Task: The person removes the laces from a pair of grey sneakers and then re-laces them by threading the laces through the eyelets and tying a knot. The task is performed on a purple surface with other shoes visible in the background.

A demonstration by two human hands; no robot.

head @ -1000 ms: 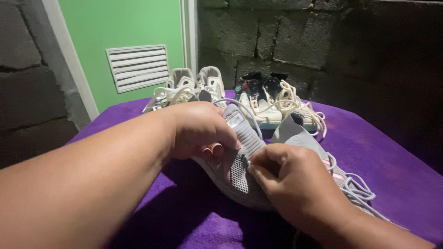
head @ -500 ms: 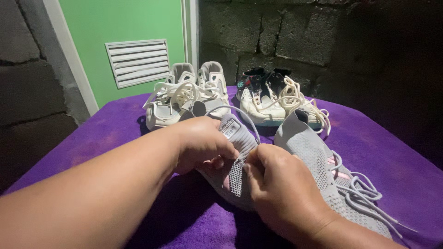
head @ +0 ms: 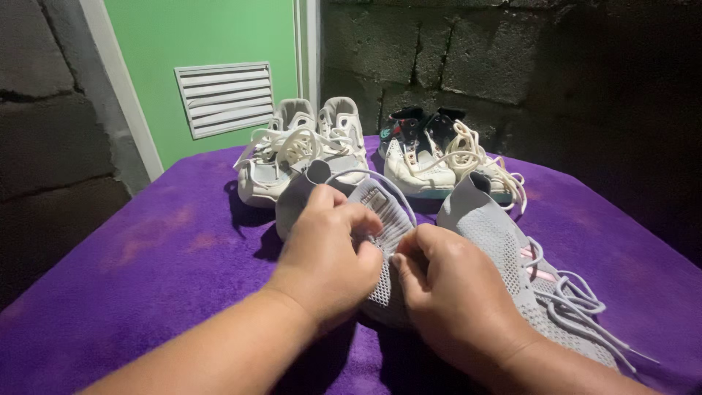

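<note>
A grey knit sneaker (head: 380, 212) lies on the purple cloth (head: 161, 263) in front of me. My left hand (head: 329, 252) grips its upper from the left, fingers curled over the knit. Close beside it, my right hand (head: 446, 292) pinches the same shoe's mesh edge. A thin grey lace loops up over the shoe's top. A second grey knit sneaker (head: 512, 256) with loose grey laces lies to the right, partly under my right wrist.
A pair of white sneakers (head: 307, 150) with cream laces stands at the back centre. A white and dark pair (head: 439, 157) stands to its right. Behind are a block wall and a green door with a white vent (head: 225, 97).
My left arm has drawn back toward me, so the forearm covers less of the cloth. The left hand has shifted its hold lower on the grey sneaker. The view has moved slightly.
</note>
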